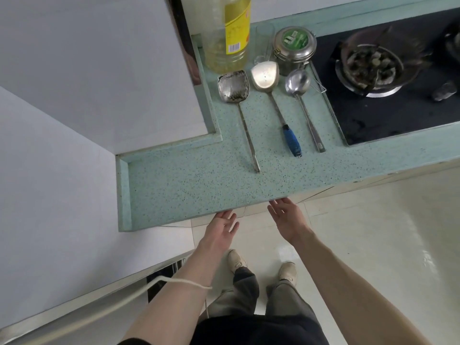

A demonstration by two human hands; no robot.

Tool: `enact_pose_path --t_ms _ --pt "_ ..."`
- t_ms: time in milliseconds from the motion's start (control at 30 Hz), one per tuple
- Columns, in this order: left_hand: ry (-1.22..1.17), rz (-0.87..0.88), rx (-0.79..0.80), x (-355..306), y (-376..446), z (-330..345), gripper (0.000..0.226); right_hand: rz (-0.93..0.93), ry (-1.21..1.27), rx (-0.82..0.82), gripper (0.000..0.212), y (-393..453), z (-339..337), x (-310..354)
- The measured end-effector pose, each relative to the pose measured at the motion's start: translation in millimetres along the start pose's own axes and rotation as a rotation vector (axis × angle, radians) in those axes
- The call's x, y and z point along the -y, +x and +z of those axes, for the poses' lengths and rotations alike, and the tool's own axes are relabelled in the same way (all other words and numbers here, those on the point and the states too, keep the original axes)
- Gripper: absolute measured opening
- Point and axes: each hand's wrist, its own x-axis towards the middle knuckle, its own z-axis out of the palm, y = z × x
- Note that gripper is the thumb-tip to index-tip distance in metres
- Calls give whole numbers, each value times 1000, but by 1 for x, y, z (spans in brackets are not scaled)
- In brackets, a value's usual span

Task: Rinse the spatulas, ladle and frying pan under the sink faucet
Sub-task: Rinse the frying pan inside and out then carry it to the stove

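Three steel utensils lie side by side on the speckled green counter (189, 185), heads away from me. At the left is an all-metal spatula (234, 87), in the middle a spatula with a blue handle (265, 75), at the right a ladle (297, 82). My left hand (220, 229) and my right hand (287, 217) hover open just below the counter's front edge, holding nothing. No sink, faucet or frying pan is in view.
A large oil bottle (229, 33), a clear glass (263, 43) and a metal clip-top tin (295, 48) stand behind the utensils. A black gas hob with a dirty burner (373, 66) lies to the right. White walls bound the left; pale floor tiles lie below.
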Motion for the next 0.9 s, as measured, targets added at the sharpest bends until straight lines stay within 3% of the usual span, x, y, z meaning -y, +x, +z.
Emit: enact_pose_path --t_ms 133,233,300,367,467,633,733,900 --pt "-31 -16 -12 -1 1 2 50 3 -25 50 52 -6 2 3" --pt "158 -37 -54 -7 -4 6 34 -2 -176 16 46 -4 -2 5" --pt "424 -17 -138 -11 -10 13 22 -21 -392 -47 45 -5 -5 7" --pt "658 54 -222 -13 -18 21 14 -102 -765 -65 50 -17 -4 11" --pt "796 219 -251 -10 -33 32 16 -319 -1241 -69 49 -43 -5 19" --pt "1244 574 -198 12 -80 47 26 -680 -1669 -79 54 -90 -19 33" --pt "1467 812 -142 27 -106 59 35 -882 -1792 -145 58 -120 -33 48" --pt "1757 1360 -70 62 -142 93 42 -1090 -1852 -279 67 -167 -64 91"
